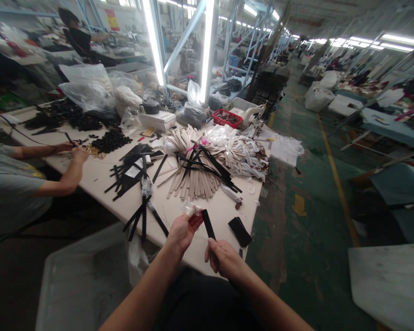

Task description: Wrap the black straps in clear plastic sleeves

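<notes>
Reading the clock from the hands, with twelve straight ahead, the short, flat, black strip of matte material (pixel 209 224) lies between them, its long axis running from eleven to five. The right hand (pixel 221 257) is closed on its five o'clock end, thumb against fingers. The left hand (pixel 184 230), at the strip's nine o'clock, is palm up and half open, its fingertips just beside the free far end; whether they touch it, or grip the crumpled, translucent white scrap (pixel 192 209) at their tips, I cannot tell. A stack of flat, black, oblong pieces (pixel 239 231) lies near the right hand at two o'clock. The off-white, smooth-topped table (pixel 162 207) carries a fanned bundle of beige flat straps (pixel 193 181) at twelve and long black flat straps (pixel 134 168) at ten. Beyond, a co-worker in a grey top (pixel 17 184) works at ten, and a worn green floor (pixel 296 266) runs along three o'clock under bright tube lights (pixel 208 50).
</notes>
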A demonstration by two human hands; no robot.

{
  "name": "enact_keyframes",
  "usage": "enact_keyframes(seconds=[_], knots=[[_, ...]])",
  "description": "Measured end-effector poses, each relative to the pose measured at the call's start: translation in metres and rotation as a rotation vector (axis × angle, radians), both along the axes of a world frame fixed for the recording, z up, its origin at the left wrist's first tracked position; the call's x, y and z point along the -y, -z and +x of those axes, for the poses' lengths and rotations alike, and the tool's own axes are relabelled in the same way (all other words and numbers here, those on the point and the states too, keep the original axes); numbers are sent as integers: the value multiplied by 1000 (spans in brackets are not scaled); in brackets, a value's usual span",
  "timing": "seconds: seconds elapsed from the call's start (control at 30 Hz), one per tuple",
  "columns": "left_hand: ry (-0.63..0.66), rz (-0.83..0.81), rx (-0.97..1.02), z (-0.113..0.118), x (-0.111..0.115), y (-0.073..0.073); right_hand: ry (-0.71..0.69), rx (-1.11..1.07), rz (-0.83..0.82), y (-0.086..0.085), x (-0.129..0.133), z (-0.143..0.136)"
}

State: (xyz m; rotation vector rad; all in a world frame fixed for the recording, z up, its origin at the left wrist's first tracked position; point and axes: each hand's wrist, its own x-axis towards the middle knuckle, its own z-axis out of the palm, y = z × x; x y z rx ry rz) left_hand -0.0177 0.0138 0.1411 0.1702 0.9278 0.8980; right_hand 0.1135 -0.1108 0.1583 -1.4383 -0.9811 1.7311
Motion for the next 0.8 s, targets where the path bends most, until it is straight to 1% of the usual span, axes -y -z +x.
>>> enact_keyframes(seconds=[0.1, 0.2, 0.3, 0.43, 0.5, 0.53, 0.57, 0.6, 0.67, 0.7, 0.73, 0.77, 0.8], knots=[[9, 7, -14, 1, 1, -1, -17, 33, 5, -1, -1, -1], [61, 40, -57, 1, 1, -2, -62, 41, -24, -3, 0, -1], [164, 90, -118, 2, 8, -1, -94, 28, -54, -3, -3, 1], [305, 171, -167, 5, 31, 8, -144, -2, -121, 3, -15, 8], [392, 201, -159, 6, 40, 12, -114, -19, -122, 8, -20, 10], [411, 206, -158, 6, 40, 14, -88, -37, -107, 10, -21, 10], [393, 206, -162, 4, 39, 15, -60, -60, -85, 12, -20, 10], [336, 204, -174, 1, 35, 16, -40, -80, -64, 14, -18, 9], [172, 208, -212, -5, 27, 16, -12, -77, -30, 17, -11, 6], [104, 217, -235, -8, 24, 16, 0, -39, -20, 18, -8, 3], [69, 228, -257, -9, 25, 16, 15, 21, -9, 19, -7, 1], [74, 240, -274, -10, 28, 17, 31, 96, 9, 20, -7, -2], [111, 250, -279, -9, 34, 18, 46, 170, 34, 21, -8, -4]])
